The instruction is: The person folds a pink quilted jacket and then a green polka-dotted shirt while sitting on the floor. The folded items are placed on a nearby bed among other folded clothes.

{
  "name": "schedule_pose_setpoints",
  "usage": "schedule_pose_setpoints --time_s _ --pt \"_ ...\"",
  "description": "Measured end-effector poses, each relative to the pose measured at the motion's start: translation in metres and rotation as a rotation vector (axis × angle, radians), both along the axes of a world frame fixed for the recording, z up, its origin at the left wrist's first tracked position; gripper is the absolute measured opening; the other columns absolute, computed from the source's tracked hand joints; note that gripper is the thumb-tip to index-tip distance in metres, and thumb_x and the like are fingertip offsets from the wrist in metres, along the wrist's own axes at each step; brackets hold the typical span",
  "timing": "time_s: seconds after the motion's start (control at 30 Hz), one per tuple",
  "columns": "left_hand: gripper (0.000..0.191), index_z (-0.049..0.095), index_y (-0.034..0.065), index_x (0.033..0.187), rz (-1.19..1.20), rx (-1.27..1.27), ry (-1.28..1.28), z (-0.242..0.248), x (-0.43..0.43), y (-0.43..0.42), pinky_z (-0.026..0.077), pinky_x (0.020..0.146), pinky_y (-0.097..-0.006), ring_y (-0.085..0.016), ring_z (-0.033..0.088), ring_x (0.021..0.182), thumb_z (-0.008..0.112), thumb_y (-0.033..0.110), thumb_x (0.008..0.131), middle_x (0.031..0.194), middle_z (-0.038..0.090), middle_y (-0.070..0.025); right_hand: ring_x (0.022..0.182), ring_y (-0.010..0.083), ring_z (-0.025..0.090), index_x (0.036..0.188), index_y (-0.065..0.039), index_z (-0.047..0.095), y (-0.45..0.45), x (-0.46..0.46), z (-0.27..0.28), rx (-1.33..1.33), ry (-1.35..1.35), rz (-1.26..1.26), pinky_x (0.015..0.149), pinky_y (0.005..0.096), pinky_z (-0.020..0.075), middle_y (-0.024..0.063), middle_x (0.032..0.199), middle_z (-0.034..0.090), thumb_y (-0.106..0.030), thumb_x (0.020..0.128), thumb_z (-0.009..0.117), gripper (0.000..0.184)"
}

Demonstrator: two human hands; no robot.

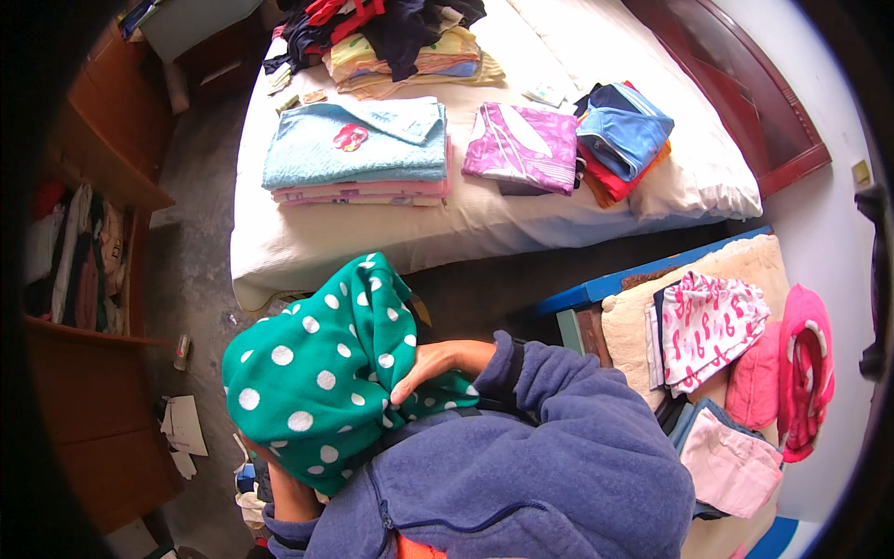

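A green fleece cloth with white polka dots (pixel 325 379) hangs bunched in front of my body. Its folds are pinched at the right side by my right hand (pixel 429 363), whose thumb lies on top and whose other fingers are mostly covered. Under the cloth's lower left edge goes my left hand (pixel 260 447); only a sliver of it and the wrist show, and its fingers are hidden. The cloth bulges above that hand and rises to a peak near the bed's front edge.
On the bed (pixel 251 244) lie folded towels (pixel 356 150), a purple patterned cloth (pixel 520 147), blue folded clothing (pixel 625 133) and a dark clothes heap (pixel 405 35). Folded clothes (pixel 712 328) and a pink item (pixel 803 370) rest at right. An open wardrobe (pixel 91 384) stands left.
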State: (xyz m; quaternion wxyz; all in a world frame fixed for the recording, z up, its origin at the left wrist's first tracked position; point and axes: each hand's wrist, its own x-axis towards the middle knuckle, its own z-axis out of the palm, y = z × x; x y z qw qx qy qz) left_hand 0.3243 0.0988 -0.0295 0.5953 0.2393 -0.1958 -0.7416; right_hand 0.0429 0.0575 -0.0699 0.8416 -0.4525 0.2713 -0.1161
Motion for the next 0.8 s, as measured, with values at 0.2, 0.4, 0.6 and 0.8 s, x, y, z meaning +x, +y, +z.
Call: schedule_pose_setpoints --time_s 0.2,0.4,0.6,0.8 --pt "0.050 0.055 0.0013 0.124 -0.076 -0.022 -0.210 -0.039 0.007 -0.009 0.047 0.091 -0.0376 -0.024 0.059 0.106 0.061 0.035 0.088 0.119 0.061 -0.0118 0.126 0.0243 0.048 0.142 -0.006 0.044 0.001 0.016 0.023 0.107 -0.177 -0.014 0.106 0.0366 0.0409 0.0093 0.143 0.048 -0.025 0.077 0.081 0.077" --pt "0.042 0.059 -0.0012 0.114 0.070 -0.398 -0.763 -0.056 0.024 -0.016 0.044 0.084 -0.0310 -0.017 0.058 0.094 0.062 0.035 0.093 0.105 0.063 -0.0071 0.124 0.0301 0.050 0.142 -0.006 0.044 0.005 0.043 0.007 0.000 -0.099 -0.145 0.106 0.0407 0.0422 0.0156 0.139 0.050 -0.027 0.070 0.085 0.086" --pt "0.051 0.056 -0.0040 0.119 0.117 -0.407 -0.919 -0.044 0.007 -0.017 0.045 0.087 -0.0310 -0.018 0.059 0.100 0.056 0.041 0.097 0.110 0.064 -0.0098 0.126 0.0296 0.048 0.142 -0.005 0.042 0.006 0.050 0.014 0.020 -0.026 -0.238 0.107 0.0404 0.0404 0.0149 0.139 0.049 -0.026 0.073 0.079 0.081" --pt "0.072 0.049 0.0000 0.131 0.010 -0.400 -0.959 -0.059 0.016 -0.022 0.050 0.091 -0.0361 -0.024 0.061 0.107 0.044 0.062 0.095 0.121 0.060 -0.0138 0.118 0.0290 0.054 0.142 -0.005 0.041 0.011 0.044 0.031 0.148 -0.052 -0.297 0.100 0.0403 0.0471 0.0163 0.135 0.052 -0.027 0.077 0.075 0.077"
